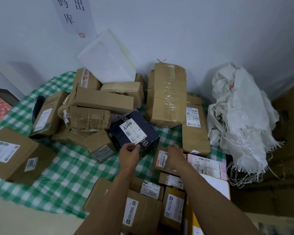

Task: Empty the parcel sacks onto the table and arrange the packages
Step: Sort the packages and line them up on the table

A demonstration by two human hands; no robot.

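Left hand point(129, 152): centre of the frame, thumb and fingers pinching the near edge of the dark navy cardboard box point(134, 131) with a white label.
Right hand point(174, 156): just right of it, lying on a small brown cardboard box point(160, 161); I cannot tell whether it grips.
Packages: heap of brown cardboard boxes point(95, 102) in the upper centre, on the green-and-white checked tabletop point(66, 167).
Sack: crumpled white woven sack point(241, 107) with frayed threads, on the right of the frame.

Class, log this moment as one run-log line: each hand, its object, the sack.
left hand grips dark box | right hand on small brown parcel | white sack crumpled, far right
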